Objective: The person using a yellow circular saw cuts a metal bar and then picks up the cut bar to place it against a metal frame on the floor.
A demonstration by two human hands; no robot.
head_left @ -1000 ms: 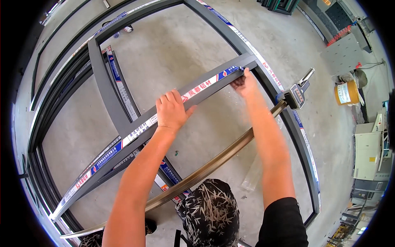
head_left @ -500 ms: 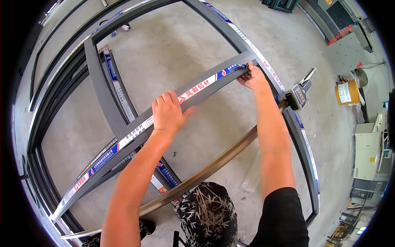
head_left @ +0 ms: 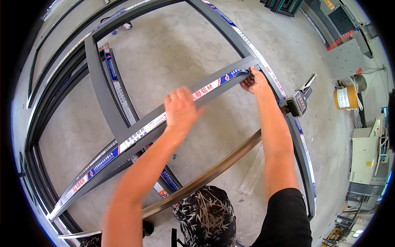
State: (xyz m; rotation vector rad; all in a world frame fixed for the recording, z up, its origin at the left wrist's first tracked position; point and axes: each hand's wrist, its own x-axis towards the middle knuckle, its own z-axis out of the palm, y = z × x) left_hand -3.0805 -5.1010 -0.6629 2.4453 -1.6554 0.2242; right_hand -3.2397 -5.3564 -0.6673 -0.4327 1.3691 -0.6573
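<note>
A large grey metal frame [head_left: 108, 92] lies in front of me, with a crossbar [head_left: 222, 71] running up to the right. Along the crossbar sticks a blue, white and red protective film [head_left: 205, 89], crumpled at its right end. My right hand [head_left: 254, 81] pinches that crumpled end beside the corner joint. Over the middle of the bar lies my left hand [head_left: 179, 110], blurred by motion, its thumb spread away from the fingers. It covers part of the film, and nothing shows in its grip.
A bronze-coloured profile [head_left: 218, 169] crosses close to my body. A grey metal device with a lever [head_left: 299, 102] sits at the frame's right side. More dark profiles [head_left: 49, 107] are stacked left. A yellow bucket [head_left: 346, 97] and pale machine [head_left: 363, 160] stand far right.
My left hand has slid up and rightward along the bar, nearer my right hand. The right hand keeps its pinch at the film's end, and the view has shifted slightly.
</note>
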